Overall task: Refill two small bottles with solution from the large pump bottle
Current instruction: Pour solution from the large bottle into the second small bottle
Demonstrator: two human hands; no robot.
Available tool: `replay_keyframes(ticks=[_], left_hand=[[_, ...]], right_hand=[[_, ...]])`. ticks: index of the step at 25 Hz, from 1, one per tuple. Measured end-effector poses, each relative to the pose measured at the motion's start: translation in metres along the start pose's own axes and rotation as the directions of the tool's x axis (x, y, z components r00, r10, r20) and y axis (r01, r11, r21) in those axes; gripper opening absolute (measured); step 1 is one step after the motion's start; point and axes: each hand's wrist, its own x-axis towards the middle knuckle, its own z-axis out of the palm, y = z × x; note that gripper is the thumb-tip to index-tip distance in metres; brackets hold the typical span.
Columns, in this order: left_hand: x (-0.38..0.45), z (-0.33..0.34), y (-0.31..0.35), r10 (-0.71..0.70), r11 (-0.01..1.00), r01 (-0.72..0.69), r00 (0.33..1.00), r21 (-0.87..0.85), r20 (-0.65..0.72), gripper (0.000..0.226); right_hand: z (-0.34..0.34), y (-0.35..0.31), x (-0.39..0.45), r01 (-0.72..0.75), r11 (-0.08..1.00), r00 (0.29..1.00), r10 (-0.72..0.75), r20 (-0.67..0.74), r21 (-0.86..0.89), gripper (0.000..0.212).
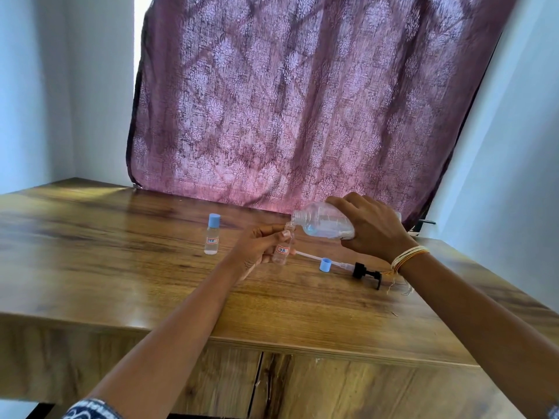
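One capped small bottle stands at nine o'clock, seemingly finished. The left hand clasps the open bottle; the right hand grips the tilted large bottle, pouring. Capping remains.

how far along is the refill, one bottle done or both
One looks done: the capped small bottle stands apart on the table. In hand: the left hand steadies the open small bottle while the right hand tips the large bottle at its neck. Left: finish pouring, put on the blue cap, refit the pump.
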Motion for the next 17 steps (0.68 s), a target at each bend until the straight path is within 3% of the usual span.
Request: replay_keyframes(ticks=[17], left_hand=[[0.0016, 0.0005, 0.0, 0.005, 1.0, -0.005, 1.0, -0.011, -0.011, 0.022]], right_hand=[[-0.0012, 0.0035, 0.0004, 0.007, 1.0, 1.0, -0.007, -0.029, -0.008, 0.088]])
